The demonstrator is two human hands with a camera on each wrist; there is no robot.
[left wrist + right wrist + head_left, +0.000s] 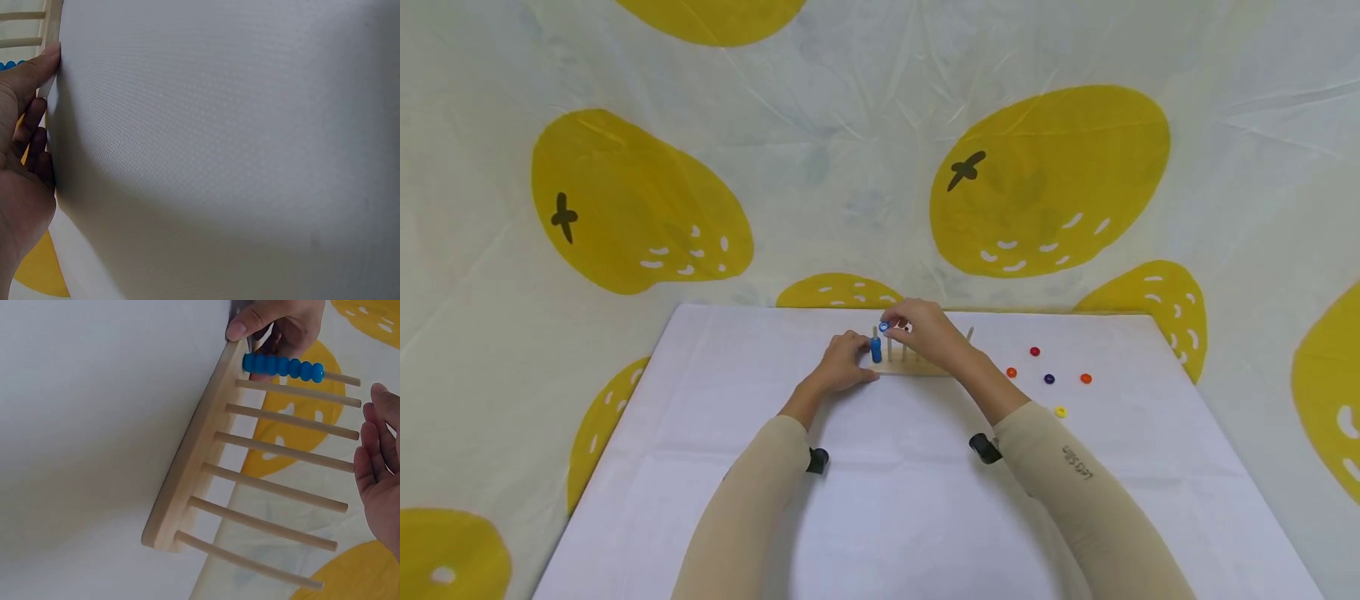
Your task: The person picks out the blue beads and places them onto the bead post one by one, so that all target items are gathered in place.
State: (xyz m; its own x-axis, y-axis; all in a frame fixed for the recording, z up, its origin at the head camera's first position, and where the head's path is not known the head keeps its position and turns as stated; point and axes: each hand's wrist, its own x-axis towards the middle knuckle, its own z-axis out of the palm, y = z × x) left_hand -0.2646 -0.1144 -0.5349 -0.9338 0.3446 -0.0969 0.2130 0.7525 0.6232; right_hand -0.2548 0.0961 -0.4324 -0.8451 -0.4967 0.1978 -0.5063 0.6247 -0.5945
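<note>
A wooden peg rack (195, 440) stands on the table, with a row of upright pegs along its base. Several blue rings (284, 366) are stacked on the end peg, whose tip sticks out above them. My left hand (842, 364) grips that end of the base, thumb on the near edge and fingers behind it, as the left wrist view also shows. Between thumb and fingertips my right hand (931, 330) pinches a blue ring (883, 327) close to the peg tops at the stacked end. That ring is mostly hidden by the fingers in the right wrist view. The other pegs are bare.
Loose rings lie right of the rack: a red one (1035, 351), two orange ones (1011, 372), a dark blue one (1049, 379) and a yellow one (1061, 412). A white cloth (895, 517) covers the table. Behind hangs a curtain (850, 167) with yellow fruit shapes.
</note>
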